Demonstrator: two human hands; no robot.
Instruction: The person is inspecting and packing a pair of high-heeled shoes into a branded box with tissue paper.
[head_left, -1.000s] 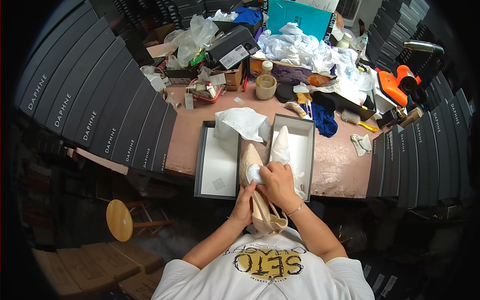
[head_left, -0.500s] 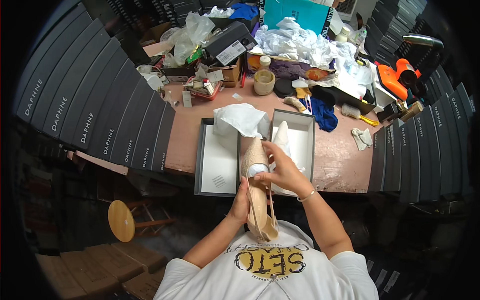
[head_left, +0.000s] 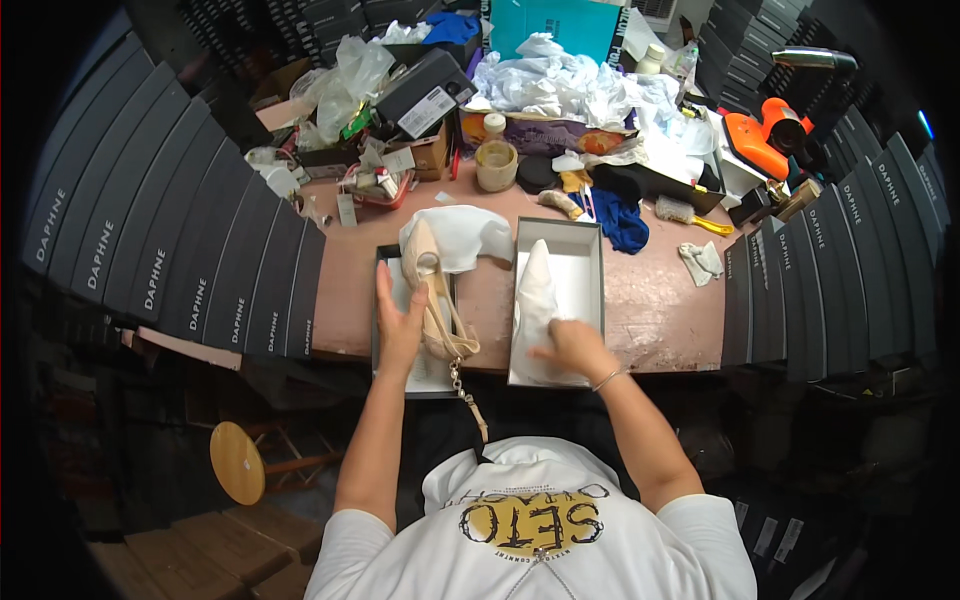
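A beige pointed shoe (head_left: 432, 290) lies with its toe on white tissue paper (head_left: 475, 238), over an open dark-rimmed box part (head_left: 388, 350). Its strap with a chain (head_left: 460, 385) hangs past the table's front edge. My left hand (head_left: 400, 318) is beside the shoe, fingers stretched out and apart, the thumb against the shoe's side. To the right stands a second open box part (head_left: 592, 262), white inside, holding a shoe-shaped bundle in white paper (head_left: 538, 285). My right hand (head_left: 578, 350) is at the near end of this bundle; motion smears its fingers.
Stacks of dark shoe boxes flank the table on the left (head_left: 150, 220) and right (head_left: 800, 290). Behind are a jar (head_left: 495, 165), crumpled paper (head_left: 560, 85), a blue cloth (head_left: 622, 220), a yellow-handled brush (head_left: 690, 215) and an orange tool (head_left: 750, 145). A round wooden stool (head_left: 238, 462) stands lower left.
The beige shoe has gone from between both hands near my body to the left box part. My left hand has opened beside it; my right hand has moved to the paper bundle.
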